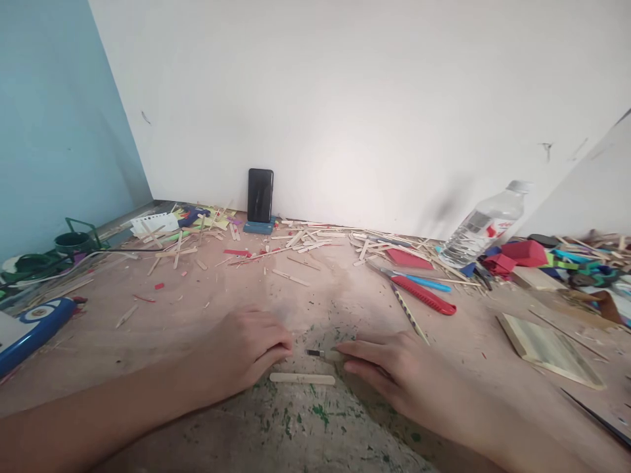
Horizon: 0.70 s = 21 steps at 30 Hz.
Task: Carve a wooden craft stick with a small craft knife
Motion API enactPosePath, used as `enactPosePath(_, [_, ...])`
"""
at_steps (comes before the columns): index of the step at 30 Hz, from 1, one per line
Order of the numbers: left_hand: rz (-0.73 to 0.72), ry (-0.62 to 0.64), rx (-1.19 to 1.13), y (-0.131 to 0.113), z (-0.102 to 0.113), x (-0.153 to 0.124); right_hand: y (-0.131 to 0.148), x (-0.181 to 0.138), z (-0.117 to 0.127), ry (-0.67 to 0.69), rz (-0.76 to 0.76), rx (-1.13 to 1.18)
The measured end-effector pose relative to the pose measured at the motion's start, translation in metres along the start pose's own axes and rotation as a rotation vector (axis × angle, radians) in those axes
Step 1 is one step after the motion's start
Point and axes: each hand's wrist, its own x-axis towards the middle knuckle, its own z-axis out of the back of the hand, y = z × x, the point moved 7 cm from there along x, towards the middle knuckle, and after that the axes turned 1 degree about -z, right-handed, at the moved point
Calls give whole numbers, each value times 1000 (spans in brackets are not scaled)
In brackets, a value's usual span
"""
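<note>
My left hand (256, 347) rests low over the table with its fingers curled together; whatever they may hold is hidden. Opposite it, my right hand (387, 362) has its fingertips closed on a small, short tool (315, 353) with a dark, flat tip and a pale body. Its tip points left toward my left hand, and its exact kind is unclear. Just below, between the hands, one wooden craft stick (302, 379) lies flat and apart from the fingers.
A red box cutter (426, 295), a blue-handled tool (424, 281) and a patterned pencil (408, 314) lie beyond my right hand. A plastic bottle (486, 226) leans at back right. Behind stand a phone (260, 196) and scattered sticks (310, 240). A wooden piece (549, 349) lies right.
</note>
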Motion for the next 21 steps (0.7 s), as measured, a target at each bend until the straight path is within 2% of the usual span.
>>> enactPosePath(5, [-66,59,36,-8,-7,1,1,1,0,29,-18,-8])
enactPosePath(13, [-83,147,70,-17,-4,-1,2,1,-3,50,-22,-6])
enactPosePath(21, [-151,168,91,-21,-10,-4,3,2,0,12,-10,3])
